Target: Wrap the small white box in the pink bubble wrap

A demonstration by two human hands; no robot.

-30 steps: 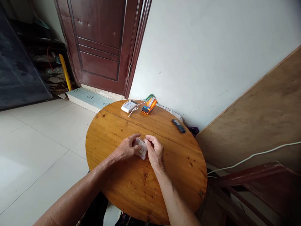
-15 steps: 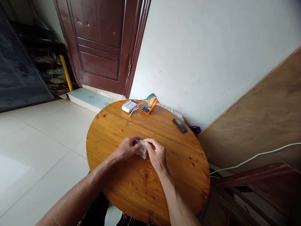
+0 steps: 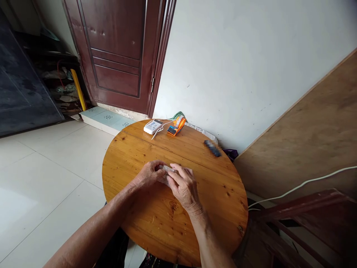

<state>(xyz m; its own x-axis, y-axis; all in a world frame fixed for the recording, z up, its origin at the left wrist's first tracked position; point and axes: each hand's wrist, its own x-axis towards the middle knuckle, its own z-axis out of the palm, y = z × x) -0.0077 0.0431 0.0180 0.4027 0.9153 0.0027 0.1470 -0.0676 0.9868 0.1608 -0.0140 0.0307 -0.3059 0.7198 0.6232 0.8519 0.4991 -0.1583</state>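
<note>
My two hands meet over the middle of a round wooden table [image 3: 134, 149]. My left hand [image 3: 148, 174] curls its fingers around a small pale clear packet [image 3: 166, 171], gripping its left end. My right hand [image 3: 182, 185] lies over the packet's right side with fingers stretched along it and pressing down, so most of the packet is hidden. The packet rests low against the tabletop.
At the table's far edge lie a white device [image 3: 153, 126] with a white cord, an orange-and-black gadget [image 3: 176, 126] and a dark flat bar [image 3: 212, 148]. A dark red door [image 3: 117, 52], white wall, leaning wooden board [image 3: 306, 134] and white cable [image 3: 301, 184] surround the table.
The packet has been lowered from a raised tilt to nearly flat on the table. My right hand has moved from pinching its edge to lying over it with fingers extended.
</note>
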